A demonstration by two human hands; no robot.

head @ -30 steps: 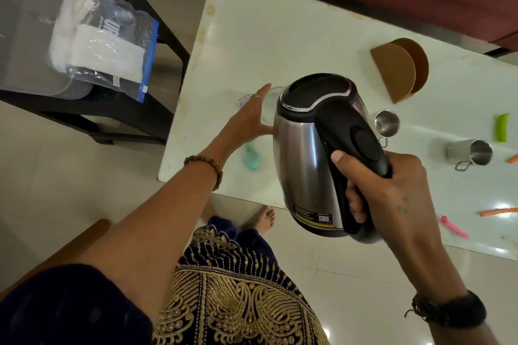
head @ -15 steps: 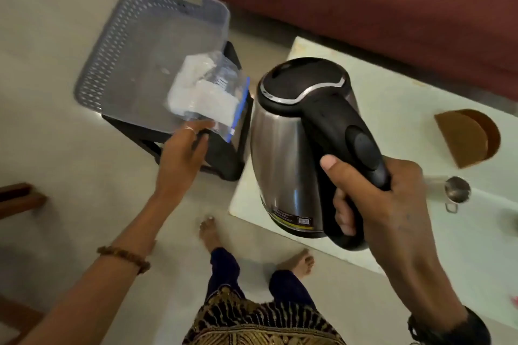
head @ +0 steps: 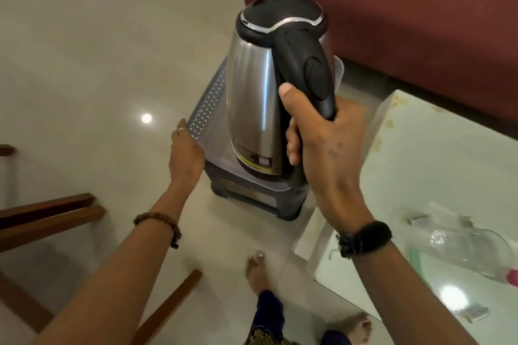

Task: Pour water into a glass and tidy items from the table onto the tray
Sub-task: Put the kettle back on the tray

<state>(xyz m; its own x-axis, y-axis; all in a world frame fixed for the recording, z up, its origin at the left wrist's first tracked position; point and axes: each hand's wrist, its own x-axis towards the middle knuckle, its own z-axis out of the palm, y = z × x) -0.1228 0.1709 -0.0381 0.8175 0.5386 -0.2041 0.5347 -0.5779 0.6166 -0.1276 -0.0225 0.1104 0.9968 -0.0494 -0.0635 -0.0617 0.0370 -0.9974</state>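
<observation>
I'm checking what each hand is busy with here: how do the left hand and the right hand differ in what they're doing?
The right hand is curled round the black handle of the kettle, carrying it in the air; the left hand holds nothing, its fingers straight against the perforated side of the grey tray. The right hand is raised nearer the camera; the left hand reaches lower, toward the floor side. The right wrist wears a black band, the left a beaded bracelet. Both are near the tray.
</observation>
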